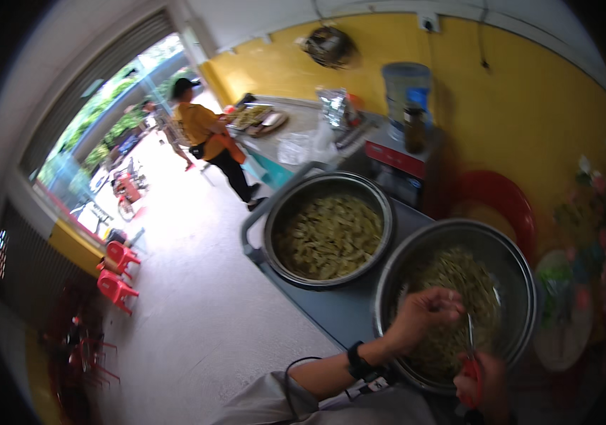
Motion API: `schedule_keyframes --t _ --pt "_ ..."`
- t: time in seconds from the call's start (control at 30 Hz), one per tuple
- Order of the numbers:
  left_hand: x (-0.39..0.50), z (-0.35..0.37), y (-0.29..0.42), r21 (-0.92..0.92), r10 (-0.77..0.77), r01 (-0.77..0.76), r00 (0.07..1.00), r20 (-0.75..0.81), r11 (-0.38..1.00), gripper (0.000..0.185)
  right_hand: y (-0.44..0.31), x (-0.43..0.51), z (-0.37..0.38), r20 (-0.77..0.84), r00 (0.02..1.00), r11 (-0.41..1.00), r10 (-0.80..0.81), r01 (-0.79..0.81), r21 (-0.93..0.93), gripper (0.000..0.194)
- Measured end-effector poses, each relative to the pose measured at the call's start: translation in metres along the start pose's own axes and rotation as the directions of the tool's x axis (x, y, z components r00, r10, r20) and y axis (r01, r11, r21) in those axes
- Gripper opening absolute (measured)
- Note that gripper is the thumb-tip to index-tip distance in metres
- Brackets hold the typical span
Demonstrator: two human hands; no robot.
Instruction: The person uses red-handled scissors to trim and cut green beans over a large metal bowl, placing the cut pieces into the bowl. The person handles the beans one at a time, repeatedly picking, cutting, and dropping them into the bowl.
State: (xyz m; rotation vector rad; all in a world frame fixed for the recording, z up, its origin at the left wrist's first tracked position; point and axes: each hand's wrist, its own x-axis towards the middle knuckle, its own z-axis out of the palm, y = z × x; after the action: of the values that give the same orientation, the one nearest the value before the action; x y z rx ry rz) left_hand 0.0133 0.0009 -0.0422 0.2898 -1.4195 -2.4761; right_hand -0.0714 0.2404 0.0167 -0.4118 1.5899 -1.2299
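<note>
Over a large steel bowl (529, 297) of greenish-yellow cut pieces, my right hand (486, 380) grips red-handled scissors (472, 372), blades pointing up toward my left hand. My left hand (425, 313), with a dark band at its wrist, is raised above the same bowl, fingertips pinched together by the scissor tips; whether a small piece is between them cannot be told. A second steel bowl (388, 212) with larger pale green pieces stands beside it. Both bowls rest on a grey trolley (313, 313).
A counter (303, 125) along the yellow wall holds plastic bags, a foil bag (335, 106) and a tray of food. A water bottle (406, 95) and a dark jar (414, 127) stand behind the bowls. A person in an orange shirt (196, 125) works at the counter's far end. Red stools (117, 287) stand left.
</note>
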Motion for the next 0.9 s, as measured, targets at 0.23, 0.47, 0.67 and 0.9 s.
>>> schedule_keyframes --t 0.23,0.47,0.67,0.9 --pt "-0.006 0.007 -0.002 -0.103 -0.062 0.061 0.998 -0.008 0.993 0.033 -0.021 -0.024 0.004 0.247 0.963 0.992 -0.109 0.121 -0.035 0.041" --pt "-0.022 0.009 0.004 -0.221 0.003 -0.02 0.997 -0.077 0.975 0.033 -0.039 -0.027 0.014 0.285 0.955 0.995 -0.078 0.091 -0.031 0.042" --pt "-0.031 0.015 0.002 -0.097 0.022 -0.018 0.999 0.041 0.995 0.036 -0.029 -0.027 0.008 0.376 0.922 0.988 -0.094 0.132 -0.075 0.044" --pt "-0.043 0.027 0.0 -0.128 0.049 -0.033 0.991 0.122 0.991 0.042 -0.008 -0.023 -0.001 0.425 0.865 0.961 -0.269 0.267 0.064 0.045"
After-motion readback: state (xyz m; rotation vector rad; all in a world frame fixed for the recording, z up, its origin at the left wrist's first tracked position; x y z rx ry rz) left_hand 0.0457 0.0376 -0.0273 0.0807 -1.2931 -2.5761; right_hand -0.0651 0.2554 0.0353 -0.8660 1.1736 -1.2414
